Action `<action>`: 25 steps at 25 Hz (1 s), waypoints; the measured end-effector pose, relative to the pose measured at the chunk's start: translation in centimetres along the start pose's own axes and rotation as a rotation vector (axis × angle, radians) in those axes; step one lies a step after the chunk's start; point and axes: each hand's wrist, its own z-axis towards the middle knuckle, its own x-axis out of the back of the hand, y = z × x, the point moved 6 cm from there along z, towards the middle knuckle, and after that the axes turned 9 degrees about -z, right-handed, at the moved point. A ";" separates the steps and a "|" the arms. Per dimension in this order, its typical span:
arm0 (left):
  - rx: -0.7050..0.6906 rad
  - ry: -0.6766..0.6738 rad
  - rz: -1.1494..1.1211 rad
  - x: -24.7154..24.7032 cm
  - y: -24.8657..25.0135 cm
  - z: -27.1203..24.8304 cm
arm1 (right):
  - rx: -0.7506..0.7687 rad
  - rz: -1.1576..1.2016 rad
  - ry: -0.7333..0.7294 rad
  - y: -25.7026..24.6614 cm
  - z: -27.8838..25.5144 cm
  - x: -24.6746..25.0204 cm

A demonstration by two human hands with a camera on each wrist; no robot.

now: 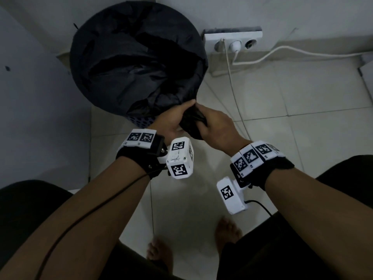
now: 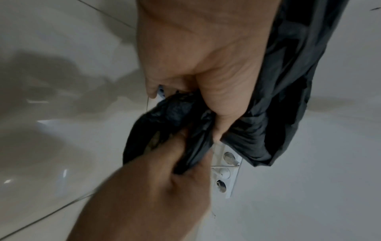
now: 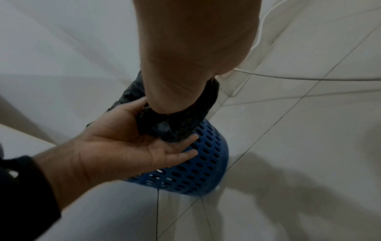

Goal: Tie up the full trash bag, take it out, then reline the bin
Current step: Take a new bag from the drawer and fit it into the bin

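Gripping a gathered wad of black plastic, our right hand (image 1: 217, 128) sat just right of centre in the head view, fingers curled round the bunch.

Left hand (image 1: 173, 120): touching the same wad from the left. The right wrist view showed its palm turned up and its fingers fairly straight, cupping the plastic from beneath; the left wrist view showed its thumb pressed into the folds. We judged it a pinch, not a full fist.

Trash bag (image 1: 137, 63): black, its mouth draped over the rim, filling the upper left of centre in the head view. One edge was drawn down toward our hands.

Bin (image 3: 206, 156): blue, perforated wall, standing on pale floor tiles (image 1: 282, 110) in a wall corner, seen at centre of the right wrist view.

Socket strip (image 1: 234, 43): upper right of centre, with a white cable (image 1: 302, 51) trailing right.

Step in hand, by our judgement: gathering the bag's mouth for tying; no knot was visible and the bag was not yet out of the bin.

Next move called for, as we judged: freeing the remaining rim, bunching it with this wad, then knotting.
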 end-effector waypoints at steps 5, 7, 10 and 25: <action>-0.019 -0.047 -0.181 -0.1 -0.4 0.3 | -0.224 0.414 -0.072 1.3 0.3 -0.5; 0.016 -0.105 -0.177 0.0 -0.7 0.6 | -0.350 0.723 -0.125 1.0 0.5 -0.6; 0.023 -0.143 -0.250 -0.1 -0.8 0.9 | -0.502 1.051 -0.226 0.7 0.1 -0.4; -0.017 -0.170 -0.129 0.6 -1.6 0.3 | -0.707 1.003 -0.314 2.9 -0.4 -0.6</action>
